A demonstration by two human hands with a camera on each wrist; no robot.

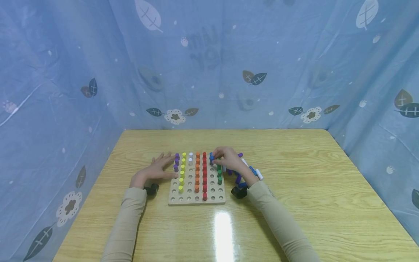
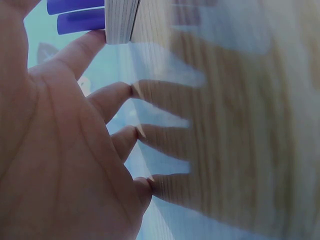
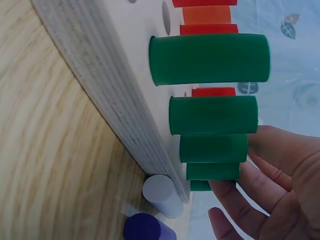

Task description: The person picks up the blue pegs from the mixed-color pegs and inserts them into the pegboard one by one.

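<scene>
A wooden pegboard (image 1: pixel 193 195) on the table carries columns of purple pegs (image 1: pixel 176 162), yellow pegs (image 1: pixel 182 174), white pegs (image 1: pixel 190 162), orange pegs (image 1: pixel 197 174), red pegs (image 1: pixel 204 181) and green pegs (image 1: pixel 219 180). My right hand (image 1: pixel 227 158) pinches a blue peg (image 1: pixel 211 160) over the far part of the column between red and green. In the right wrist view the green pegs (image 3: pixel 210 59) hide the fingertips and that peg. My left hand (image 1: pixel 155 170) lies spread at the board's left side, its fingertips on the table and one fingertip touching the board's edge (image 2: pixel 120 22).
Loose purple, white and blue pegs (image 1: pixel 259 174) lie in a heap right of the board, partly under the right wrist. Black wrist cameras (image 1: pixel 239 192) sit under both wrists. Blue patterned curtains (image 1: pixel 222 65) surround the wooden table (image 1: pixel 294 163) at the back and sides.
</scene>
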